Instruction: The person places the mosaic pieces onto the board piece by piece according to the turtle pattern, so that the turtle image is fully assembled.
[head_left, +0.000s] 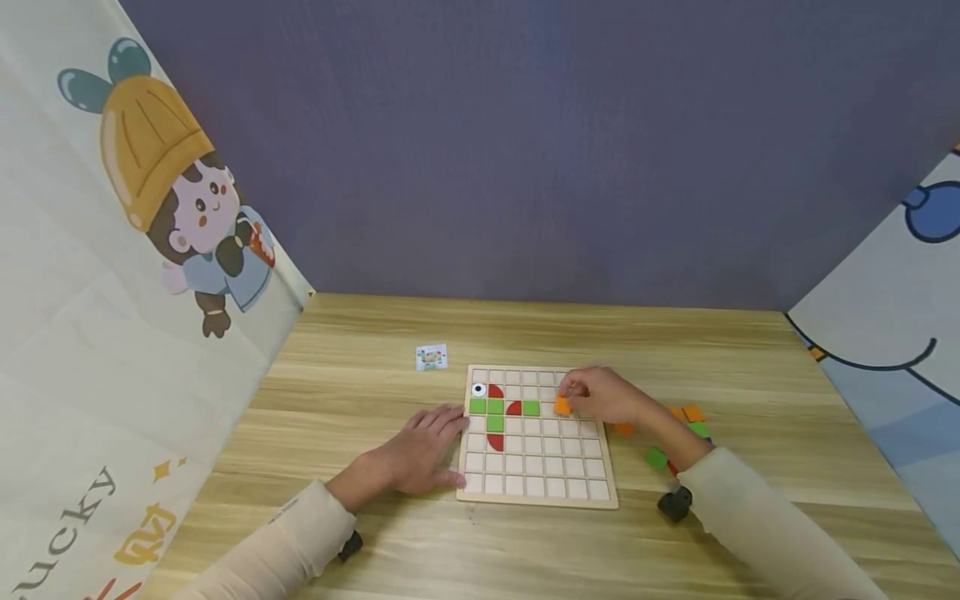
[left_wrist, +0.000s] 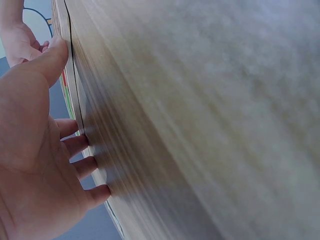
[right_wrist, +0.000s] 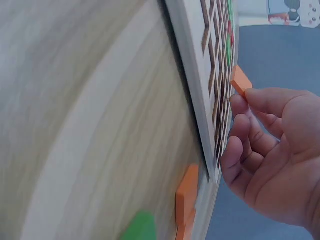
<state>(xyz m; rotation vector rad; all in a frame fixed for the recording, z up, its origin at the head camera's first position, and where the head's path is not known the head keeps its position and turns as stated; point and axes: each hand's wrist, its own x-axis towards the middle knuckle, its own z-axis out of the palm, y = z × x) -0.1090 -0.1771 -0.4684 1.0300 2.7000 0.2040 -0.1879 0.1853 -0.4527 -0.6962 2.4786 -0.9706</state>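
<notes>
A pale wooden grid board (head_left: 536, 482) lies on the table. Set in its upper left cells are green squares (head_left: 495, 423), red quarter-round tiles (head_left: 496, 442) and a white eye tile (head_left: 478, 389). Over the board's right part, my right hand (head_left: 609, 395) pinches an orange square tile (right_wrist: 241, 80) between thumb and forefinger, tilted above the cells. My left hand (head_left: 422, 450) rests against the board's left edge, fingers and thumb spread along it. In the left wrist view the left fingers (left_wrist: 82, 167) look extended, touching the edge.
Loose orange, green, red and blue pieces (head_left: 697, 429) lie right of the board, partly under the right forearm. A small picture card (head_left: 431, 357) sits beyond the board's upper left corner. A dark wall (head_left: 540, 167) rises behind the table.
</notes>
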